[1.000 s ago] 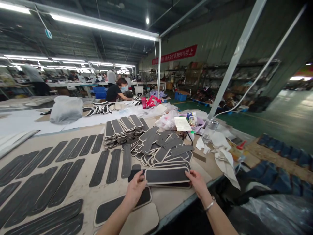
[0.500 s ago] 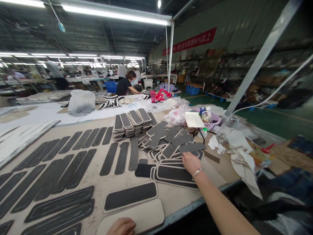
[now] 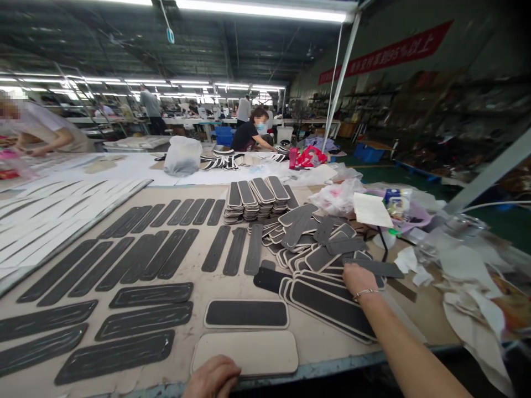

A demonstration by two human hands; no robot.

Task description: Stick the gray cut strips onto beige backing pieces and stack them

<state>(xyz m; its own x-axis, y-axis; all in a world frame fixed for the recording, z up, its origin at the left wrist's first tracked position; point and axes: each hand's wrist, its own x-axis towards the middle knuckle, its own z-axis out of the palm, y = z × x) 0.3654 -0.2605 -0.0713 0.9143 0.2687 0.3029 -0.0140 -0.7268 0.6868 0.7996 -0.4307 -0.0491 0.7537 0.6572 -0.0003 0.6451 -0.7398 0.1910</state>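
My right hand [image 3: 360,281] is closed on the near edge of a dark grey strip [image 3: 379,268], over a loose heap of pale-edged dark panels [image 3: 332,301]. At the front edge of the table, my left hand [image 3: 213,377] lies with curled fingers on the left end of a beige panel [image 3: 257,351] with rounded corners. Its thumb and finger pads are partly hidden. Just beyond that panel is a dark panel with a pale border [image 3: 246,313], lying flat.
Rows of glossy dark strips [image 3: 145,320] cover the table's left side. Neat panel stacks [image 3: 257,199] stand behind the heap. To the right are a notepad [image 3: 372,210], a purple basket [image 3: 415,218] and crumpled scraps [image 3: 473,298]. Co-workers are at farther tables.
The view has swung left. The strip at my right hand has shifted and now sticks out to the right of the heap. My left hand stays by the beige panel.
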